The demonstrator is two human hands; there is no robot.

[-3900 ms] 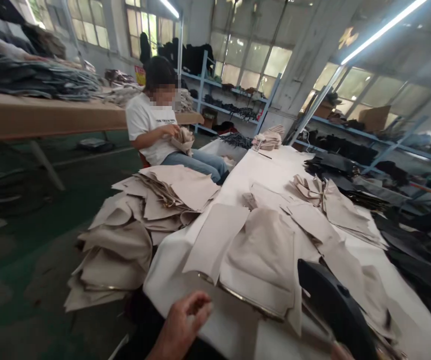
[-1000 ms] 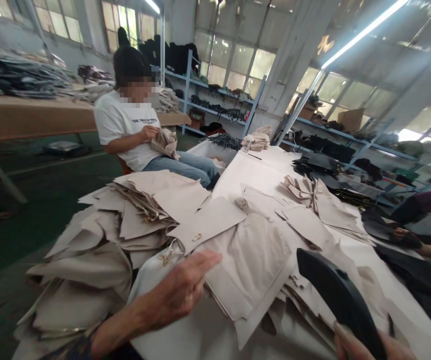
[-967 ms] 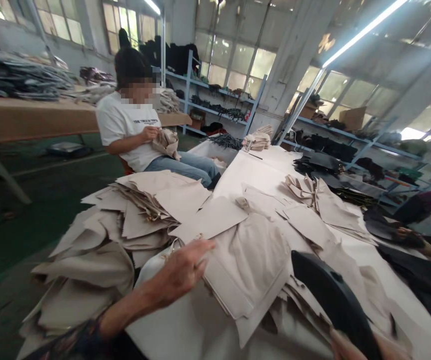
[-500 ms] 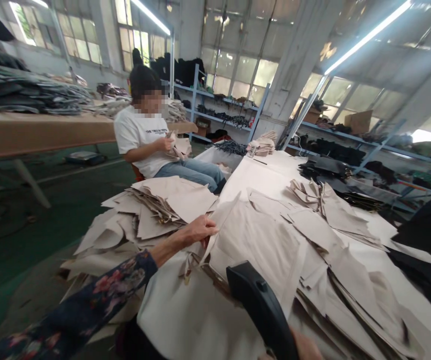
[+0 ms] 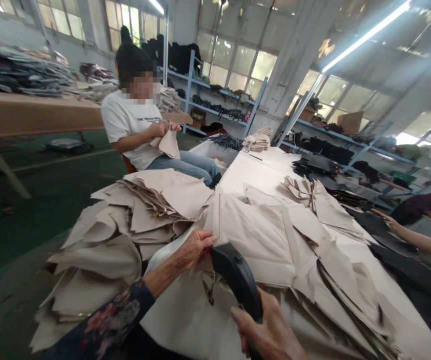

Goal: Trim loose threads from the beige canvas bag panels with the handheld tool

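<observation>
My left hand (image 5: 196, 246), below a dark floral sleeve, is closed in a pinch on the left edge of a beige fabric piece (image 5: 253, 235). The piece has stitched seams and lies spread over the white table (image 5: 238, 176). My right hand (image 5: 266, 320) is wrapped around the grip of a black curved handheld tool (image 5: 236, 272); its exact kind is unclear. The tool's blunt head is close to my left fingertips at the fabric edge. A small dangling strip (image 5: 208, 290) hangs below that edge.
Stacked beige pieces (image 5: 163, 192) stand at left, and more beige pieces (image 5: 345, 277) lie at right. A seated co-worker (image 5: 133, 120) handles a beige piece beyond. At far right, another person's hand (image 5: 395, 225) is over dark material (image 5: 399, 270). Blue shelves (image 5: 219, 95) stand behind.
The tool has moved up and left toward my left fingertips, and my right hand has come further into view. The fabric edge has shifted slightly. Another person's arm has appeared at far right.
</observation>
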